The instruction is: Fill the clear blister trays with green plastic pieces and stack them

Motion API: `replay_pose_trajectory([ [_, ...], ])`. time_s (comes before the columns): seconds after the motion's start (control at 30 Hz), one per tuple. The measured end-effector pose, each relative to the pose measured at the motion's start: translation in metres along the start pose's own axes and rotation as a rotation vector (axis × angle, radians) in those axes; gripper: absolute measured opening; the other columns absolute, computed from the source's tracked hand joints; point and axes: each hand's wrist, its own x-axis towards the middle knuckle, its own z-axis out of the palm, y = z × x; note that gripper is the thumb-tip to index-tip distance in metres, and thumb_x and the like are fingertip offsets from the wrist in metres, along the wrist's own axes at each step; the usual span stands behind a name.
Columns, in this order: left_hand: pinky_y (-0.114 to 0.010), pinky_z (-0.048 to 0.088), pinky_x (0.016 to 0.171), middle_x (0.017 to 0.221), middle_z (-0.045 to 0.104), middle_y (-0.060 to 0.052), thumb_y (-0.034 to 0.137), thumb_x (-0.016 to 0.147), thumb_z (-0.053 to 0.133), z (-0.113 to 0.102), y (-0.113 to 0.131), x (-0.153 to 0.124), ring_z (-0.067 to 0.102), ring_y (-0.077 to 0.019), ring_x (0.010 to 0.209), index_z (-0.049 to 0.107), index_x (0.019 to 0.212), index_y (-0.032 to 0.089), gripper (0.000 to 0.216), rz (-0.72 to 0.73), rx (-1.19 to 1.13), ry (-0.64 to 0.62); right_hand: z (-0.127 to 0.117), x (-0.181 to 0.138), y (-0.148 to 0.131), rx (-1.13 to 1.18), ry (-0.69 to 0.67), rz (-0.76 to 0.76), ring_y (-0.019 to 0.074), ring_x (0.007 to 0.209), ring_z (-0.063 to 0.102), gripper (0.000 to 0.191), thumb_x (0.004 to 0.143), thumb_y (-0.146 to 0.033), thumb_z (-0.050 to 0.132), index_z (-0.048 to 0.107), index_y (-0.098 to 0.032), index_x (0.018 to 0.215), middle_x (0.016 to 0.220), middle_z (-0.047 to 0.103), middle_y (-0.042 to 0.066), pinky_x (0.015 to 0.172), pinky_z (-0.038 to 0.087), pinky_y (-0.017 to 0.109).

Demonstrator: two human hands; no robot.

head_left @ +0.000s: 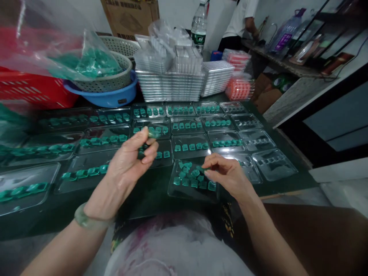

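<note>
From my end I am judging this filling work to be well past halfway. Across the dark tabletop (152, 199), most of the clear trays (188, 138) are already carrying a row of green pieces (195, 173), from the left edge through the middle columns. On the right, four unfilled trays (277, 172) are lining the end of the layout, their wells showing no green, and one half-hidden tray (255, 175) behind the right hand (227, 174) is looking unfilled too. The tray under the left hand (133, 157) is showing two pieces at its right end; the hand is covering the others, so I am leaving its count open.

The loose pieces are lying heaped on a supply tray (184, 194) just in front of the body. My left hand is pinching one piece between thumb and forefinger, its other fingers curling around what is looking like more green. My right hand is resting its bent thumb and fingertips at the heap's edge; I cannot tell whether they are gripping a piece. Those right-hand trays are, I am guessing, what is remaining.
</note>
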Motion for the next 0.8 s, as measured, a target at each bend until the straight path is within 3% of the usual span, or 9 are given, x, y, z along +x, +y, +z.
replay_pose_trajectory([
  [0.13,-0.014,0.024,0.035,0.07,0.05,-0.002,0.016,0.076,0.06,0.008,-0.026,-0.009,0.039,-0.0037,0.047,0.056,0.073,0.012,0.006,-0.138,0.172,-0.078,0.014,0.024,0.019,-0.347,-0.013,-0.139,0.0149,0.076,0.052,0.015,0.078,-0.015,0.052,0.066,-0.019,0.082,0.085,0.055,0.005,0.067,0.042,0.03],
  [0.2,-0.014,0.023,0.035,0.067,0.049,-0.001,0.017,0.075,0.062,0.011,-0.037,-0.013,0.038,-0.0032,0.046,0.057,0.073,0.011,0.007,-0.2,0.218,-0.096,0.021,0.029,0.024,-0.565,-0.044,-0.183,0.0186,0.082,0.052,0.02,0.081,-0.013,0.047,0.066,-0.018,0.085,0.088,0.057,0.008,0.073,0.042,0.035],
  [0.27,-0.014,0.022,0.035,0.061,0.044,0.001,0.018,0.072,0.065,0.013,-0.042,-0.015,0.037,-0.0031,0.046,0.058,0.071,0.011,0.01,-0.252,0.246,-0.091,0.025,0.028,0.021,-0.711,0.01,-0.221,0.023,0.092,0.049,0.024,0.08,-0.012,0.045,0.064,-0.017,0.095,0.096,0.057,0.01,0.08,0.04,0.04],
  [0.37,-0.015,0.022,0.035,0.056,0.04,0.004,0.021,0.069,0.068,0.015,-0.046,-0.015,0.036,-0.0026,0.045,0.058,0.066,0.012,0.014,-0.278,0.266,-0.074,0.026,0.016,0.009,-0.608,0.117,-0.265,0.0222,0.099,0.048,0.034,0.081,-0.012,0.044,0.054,-0.021,0.112,0.108,0.053,0.01,0.084,0.04,0.039],
  [0.43,-0.015,0.018,0.034,0.056,0.041,0.004,0.025,0.069,0.068,0.017,-0.05,-0.014,0.034,-0.0018,0.042,0.06,0.067,0.012,0.015,-0.281,0.302,-0.082,0.026,0.007,0.0,-0.458,0.088,-0.28,0.0186,0.093,0.052,0.035,0.082,-0.015,0.047,0.05,-0.024,0.116,0.106,0.055,0.007,0.081,0.043,0.034],
  [0.53,-0.015,0.014,0.032,0.056,0.043,0.003,0.031,0.069,0.068,0.022,-0.059,-0.013,0.033,-0.0009,0.039,0.063,0.068,0.011,0.02,-0.285,0.391,-0.109,0.027,-0.002,-0.006,-0.357,0.066,-0.276,0.016,0.083,0.054,0.034,0.08,-0.02,0.054,0.051,-0.026,0.114,0.096,0.058,0.004,0.075,0.045,0.031],
  [0.8,-0.017,0.013,0.033,0.058,0.043,0.001,0.034,0.072,0.064,0.031,-0.074,-0.015,0.033,-0.0019,0.039,0.06,0.065,0.011,0.024,-0.425,0.425,-0.248,0.021,-0.02,0.003,-0.337,0.205,-0.274,0.0147,0.073,0.054,0.02,0.077,-0.019,0.059,0.062,-0.025,0.096,0.082,0.06,0.002,0.067,0.045,0.029],
])
